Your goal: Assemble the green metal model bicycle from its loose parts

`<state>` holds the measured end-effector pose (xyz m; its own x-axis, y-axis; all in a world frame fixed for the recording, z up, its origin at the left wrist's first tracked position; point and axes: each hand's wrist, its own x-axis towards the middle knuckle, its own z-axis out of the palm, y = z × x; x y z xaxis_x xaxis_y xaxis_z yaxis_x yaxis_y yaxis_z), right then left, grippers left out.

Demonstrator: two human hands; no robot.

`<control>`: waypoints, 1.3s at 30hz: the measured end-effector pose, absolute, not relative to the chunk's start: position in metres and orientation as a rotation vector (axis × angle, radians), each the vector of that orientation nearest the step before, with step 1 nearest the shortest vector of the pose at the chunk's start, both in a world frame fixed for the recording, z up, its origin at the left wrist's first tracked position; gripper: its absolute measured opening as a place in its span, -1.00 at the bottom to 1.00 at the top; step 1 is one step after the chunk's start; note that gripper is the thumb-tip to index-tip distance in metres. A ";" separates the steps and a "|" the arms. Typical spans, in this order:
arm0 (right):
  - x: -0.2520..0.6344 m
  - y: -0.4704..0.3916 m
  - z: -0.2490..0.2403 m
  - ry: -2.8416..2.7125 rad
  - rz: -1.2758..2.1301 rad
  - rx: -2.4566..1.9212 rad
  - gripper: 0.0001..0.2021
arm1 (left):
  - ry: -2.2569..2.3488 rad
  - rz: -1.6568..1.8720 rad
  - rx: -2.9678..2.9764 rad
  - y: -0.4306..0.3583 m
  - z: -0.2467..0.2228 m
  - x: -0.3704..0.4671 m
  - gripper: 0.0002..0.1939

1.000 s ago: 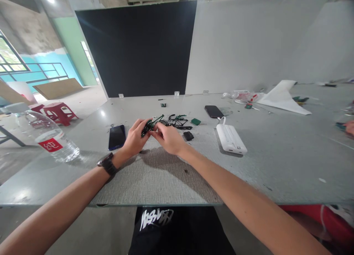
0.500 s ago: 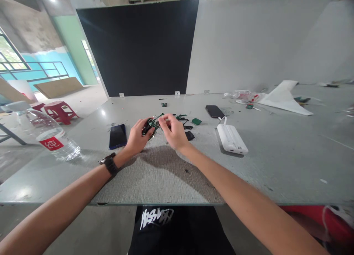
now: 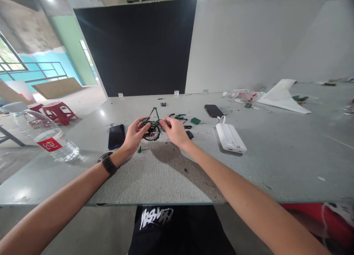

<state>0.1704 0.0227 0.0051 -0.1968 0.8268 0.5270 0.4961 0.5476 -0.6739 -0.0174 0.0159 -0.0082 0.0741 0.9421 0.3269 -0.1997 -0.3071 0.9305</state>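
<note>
- L hand (image 3: pixel 135 134): gripping mini green bike (image 3: pixel 153 131) w/ dark wheel, abt mid-depth betw. table's (image 3: pixel 171 190) front & back edges.
- R hand (image 3: pixel 175 131): fingers bent in at bike's R side; can't tell if gripping.
- Sm. green pc (image 3: pixel 139 149): near L wrist, front-edge side of bike.
- Green block (image 3: pixel 195 121), black part (image 3: pixel 189 135): just R of R hand.
- Blue-edged phone (image 3: pixel 116 136): twd table's L edge.
</note>
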 end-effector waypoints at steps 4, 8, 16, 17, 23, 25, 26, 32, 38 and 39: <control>0.174 0.023 0.010 -1.840 0.401 -1.093 -0.64 | 0.830 1.345 1.367 0.014 -0.006 -0.019 -0.54; 0.179 0.023 0.014 -1.894 0.285 -1.110 -0.64 | 0.806 1.297 1.401 0.014 -0.007 -0.020 -0.57; 0.190 0.020 0.022 -2.039 0.236 -1.117 -0.67 | 0.888 1.277 1.445 0.019 -0.010 -0.024 -0.61; 0.190 0.020 0.022 -2.043 0.227 -1.111 -0.68 | 0.894 1.279 1.458 0.020 -0.010 -0.024 -0.61; 0.192 0.023 0.022 -2.050 0.241 -1.091 -0.67 | 0.940 1.255 1.589 0.021 -0.010 -0.027 -0.67; 0.192 0.022 0.023 -2.058 0.264 -1.084 -0.67 | 0.953 1.217 1.632 0.020 -0.009 -0.026 -0.70; 0.192 0.022 0.024 -2.064 0.270 -1.079 -0.68 | 0.969 1.194 1.650 0.020 -0.009 -0.026 -0.71; 0.191 0.019 0.026 -2.106 0.253 -1.076 -0.71 | 0.976 1.153 1.685 0.022 -0.011 -0.026 -0.75; 0.191 0.016 0.026 -2.057 0.213 -1.100 -0.73 | 0.939 1.243 1.551 0.023 -0.011 -0.024 -0.74; 0.191 0.016 0.026 -2.049 0.183 -1.101 -0.73 | 0.936 1.262 1.502 0.023 -0.012 -0.024 -0.74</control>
